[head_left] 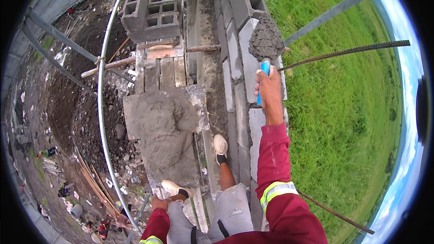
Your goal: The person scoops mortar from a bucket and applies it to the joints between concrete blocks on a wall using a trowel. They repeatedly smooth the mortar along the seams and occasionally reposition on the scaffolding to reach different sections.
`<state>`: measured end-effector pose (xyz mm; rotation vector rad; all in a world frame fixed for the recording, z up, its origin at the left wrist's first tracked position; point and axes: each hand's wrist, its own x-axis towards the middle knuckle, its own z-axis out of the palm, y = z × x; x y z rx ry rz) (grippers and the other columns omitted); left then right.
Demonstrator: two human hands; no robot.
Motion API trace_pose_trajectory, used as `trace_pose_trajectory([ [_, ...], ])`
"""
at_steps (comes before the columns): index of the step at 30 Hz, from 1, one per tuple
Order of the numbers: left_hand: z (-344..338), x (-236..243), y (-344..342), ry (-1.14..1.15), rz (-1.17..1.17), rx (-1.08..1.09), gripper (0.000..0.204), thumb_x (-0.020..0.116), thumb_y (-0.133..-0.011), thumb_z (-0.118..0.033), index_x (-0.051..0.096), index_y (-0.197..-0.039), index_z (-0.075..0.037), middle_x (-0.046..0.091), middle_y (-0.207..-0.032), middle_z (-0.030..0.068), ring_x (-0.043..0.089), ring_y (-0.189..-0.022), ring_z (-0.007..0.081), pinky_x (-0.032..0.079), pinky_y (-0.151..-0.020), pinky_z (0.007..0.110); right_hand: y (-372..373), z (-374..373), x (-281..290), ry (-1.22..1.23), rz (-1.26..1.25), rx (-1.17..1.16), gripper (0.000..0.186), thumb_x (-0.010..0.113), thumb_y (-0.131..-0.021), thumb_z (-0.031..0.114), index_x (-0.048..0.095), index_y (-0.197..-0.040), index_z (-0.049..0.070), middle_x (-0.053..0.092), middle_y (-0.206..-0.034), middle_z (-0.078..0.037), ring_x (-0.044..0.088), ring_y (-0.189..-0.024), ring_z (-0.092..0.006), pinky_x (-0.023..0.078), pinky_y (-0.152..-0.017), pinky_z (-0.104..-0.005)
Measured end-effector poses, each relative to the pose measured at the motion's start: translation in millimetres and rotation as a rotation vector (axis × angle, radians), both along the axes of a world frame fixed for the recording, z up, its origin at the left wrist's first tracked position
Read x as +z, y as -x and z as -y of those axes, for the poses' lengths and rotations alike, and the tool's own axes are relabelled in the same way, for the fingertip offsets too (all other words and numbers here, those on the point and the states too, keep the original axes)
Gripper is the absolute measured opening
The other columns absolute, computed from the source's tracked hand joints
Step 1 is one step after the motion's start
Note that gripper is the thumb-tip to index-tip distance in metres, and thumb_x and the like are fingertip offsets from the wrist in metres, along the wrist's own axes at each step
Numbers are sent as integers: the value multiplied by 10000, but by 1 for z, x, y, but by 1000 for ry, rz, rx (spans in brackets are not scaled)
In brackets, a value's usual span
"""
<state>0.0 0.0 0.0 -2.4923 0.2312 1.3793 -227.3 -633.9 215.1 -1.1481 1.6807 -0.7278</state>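
My right hand (270, 90) is wrapped round the blue handle of a trowel (265, 67). A thick heap of wet grey mortar (266, 38) covers its blade, just over the top of the concrete block wall (236, 56). Beside my left knee is my left hand (159, 203), low in the picture; its fingers are too hidden to read. Between my left hand and the planks ahead lies a mortar board (196, 97), spread with a large mound of wet mortar (165, 126).
Hollow concrete blocks (156, 22) are stacked on the scaffold planks (167, 74) ahead. Another hollow block (246, 0) tops the wall. Rebar (348, 54) juts out over the grass on the right. A scaffold pipe (103, 86) runs along the left, with people (67, 190) far below.
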Motion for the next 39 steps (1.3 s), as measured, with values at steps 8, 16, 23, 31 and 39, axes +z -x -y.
trace_pose_trajectory([
  [8, -26, -5, 3, 255, -20, 236, 1141, 937, -712, -361, 365, -1588, 95, 531, -1528, 322, 554, -1410, 409, 432, -1199, 415, -10, 11, -55, 393, -949, 46, 431, 583, -1003, 130, 526, -1357, -109, 670, -1176, -369, 686, -1052, -517, 544, -905, -588],
  [16, -100, 6, -2, 277, 35, 308, 1092, 910, -725, -438, 437, -1543, 109, 557, -1477, 355, 545, -1401, 439, 426, -1192, 421, -48, -223, -251, -14, -251, 383, 437, 690, -993, 262, 611, -1294, -45, 728, -1009, -236, 727, -931, -378, 546, -850, -473],
  [23, -146, 41, -18, 409, 28, 540, 999, 912, -763, -263, 430, -1555, 109, 581, -1469, 317, 582, -1364, 363, 446, -1159, 418, -8, -385, -527, -348, -460, 414, 360, 731, -934, 273, 604, -1103, -18, 718, -919, -252, 718, -904, -462, 535, -817, -523],
  [31, -136, 22, -37, 332, -9, 657, 992, 907, -786, -222, 404, -1566, 127, 555, -1502, 306, 555, -1382, 337, 437, -1164, 399, -102, -429, -580, -733, 338, 362, 235, 713, -937, 124, 482, -983, 130, 436, -634, 31, 422, -411, -84, 354, -359, -302],
  [39, -115, 18, -22, 369, 60, 436, 1011, 919, -756, -350, 463, -1517, 136, 589, -1455, 335, 598, -1351, 400, 467, -1138, 397, -94, -393, -458, -902, 399, 415, 222, 717, -950, 122, 500, -997, 119, 437, -634, 40, 400, -402, -79, 322, -358, -300],
])
